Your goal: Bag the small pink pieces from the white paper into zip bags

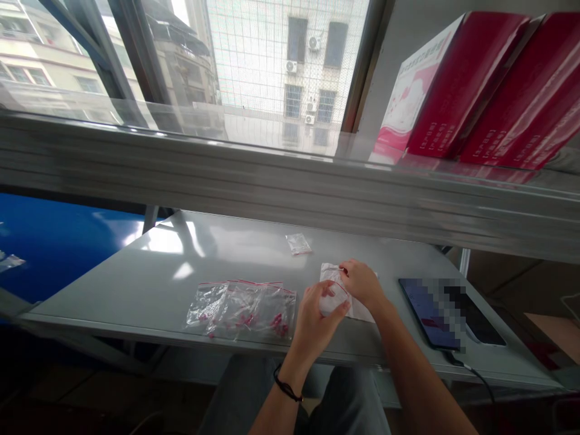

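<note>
Left hand (pixel 317 317) and right hand (pixel 360 281) both pinching a small clear plastic zip bag (pixel 330 302), grey metal table (pixel 158 284), filled red-sealed bags (pixel 244 308) just beside

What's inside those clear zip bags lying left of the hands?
The zip bags hold small pink-red pieces, clustered near their front edges. The bags overlap, so what sits in the lower layers is partly hidden; the pieces are too small to identify.

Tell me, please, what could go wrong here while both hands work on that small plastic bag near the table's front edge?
The filled bags lie close to the front edge of the table, so a nudge from the left hand might push them off. The phone sits beside the right hand, and its cable hangs over the edge, so a forearm could snag it.
</note>
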The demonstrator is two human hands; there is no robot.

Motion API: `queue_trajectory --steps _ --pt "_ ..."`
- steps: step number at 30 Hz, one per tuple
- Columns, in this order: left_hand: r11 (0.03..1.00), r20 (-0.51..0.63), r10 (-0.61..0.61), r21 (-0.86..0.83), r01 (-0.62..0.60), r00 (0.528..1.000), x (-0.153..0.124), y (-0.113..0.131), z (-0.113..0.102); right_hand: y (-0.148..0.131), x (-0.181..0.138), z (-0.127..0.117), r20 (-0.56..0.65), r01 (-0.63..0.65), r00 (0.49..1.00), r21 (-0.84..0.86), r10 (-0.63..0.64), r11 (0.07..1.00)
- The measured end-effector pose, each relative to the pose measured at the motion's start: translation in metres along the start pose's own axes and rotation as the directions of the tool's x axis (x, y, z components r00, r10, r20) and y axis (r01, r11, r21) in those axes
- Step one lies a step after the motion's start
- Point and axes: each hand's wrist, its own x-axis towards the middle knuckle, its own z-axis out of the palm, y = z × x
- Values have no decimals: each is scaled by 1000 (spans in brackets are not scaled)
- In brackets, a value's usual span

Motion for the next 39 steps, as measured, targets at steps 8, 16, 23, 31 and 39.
queue_trajectory --steps 8,16,23,31,39 --pt "1000 2 -7 -11 7 1000 1 -1 0 -7 -4 -16 -12 18 1000 112 -17 994" --pt "992 -16 -102 -81 100 995 1 -3 -1 -11 -38 -80 42 182 956 695 -292 696" --pt "989 -16 -118 -97 116 993 1 -4 -1 -5 -53 -70 -44 158 985 592 -164 791" --pt "992 -31 -101 -79 99 994 0 -3 -2 35 -100 13 -196 199 972 378 -132 904" --pt "994 -52 -73 -79 69 996 0 -6 -4 54 -115 12 -144 235 970 371 -195 898"
